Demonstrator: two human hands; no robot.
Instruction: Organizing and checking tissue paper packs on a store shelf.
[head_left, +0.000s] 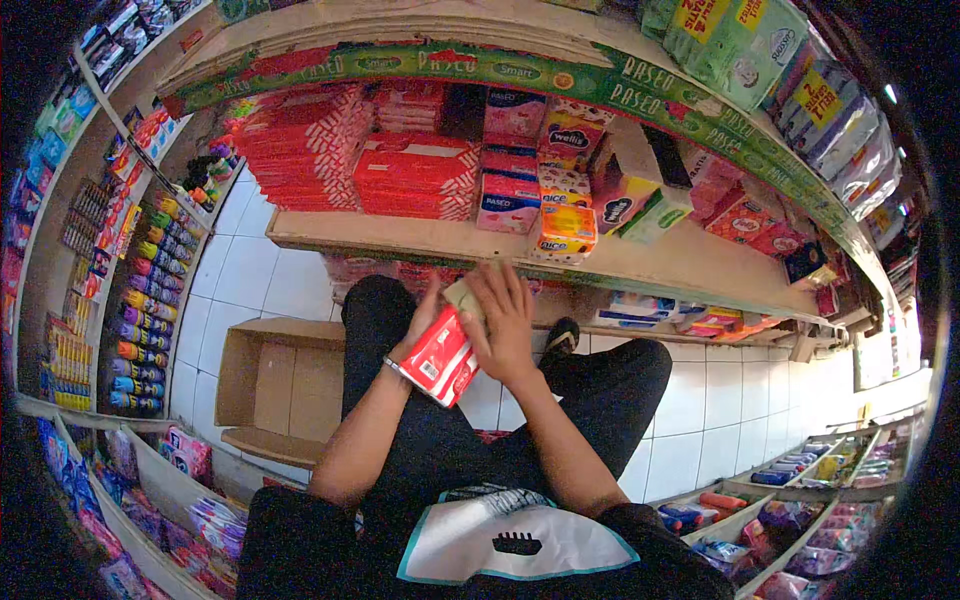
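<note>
A red and white soft pack of tissues (442, 360) lies tilted in front of me, above my lap. My left hand (420, 322) grips it along its left side, the thumb pointing up toward the shelf. Over the pack's upper right part is my right hand (499, 326), blurred, its fingers laid over a pale greenish piece of what looks like cloth (463, 297). That piece rests against the top end of the pack, partly hidden by the fingers. The pack's underside is out of sight.
Ahead, a wooden shelf (675, 259) holds stacked red tissue packs (412, 176) and boxed tissues (510, 202). An open cardboard box (281, 382) stands on the tiled floor to my left. Spray cans (146, 330) line the left shelving; bins of packets (795, 517) lie at right.
</note>
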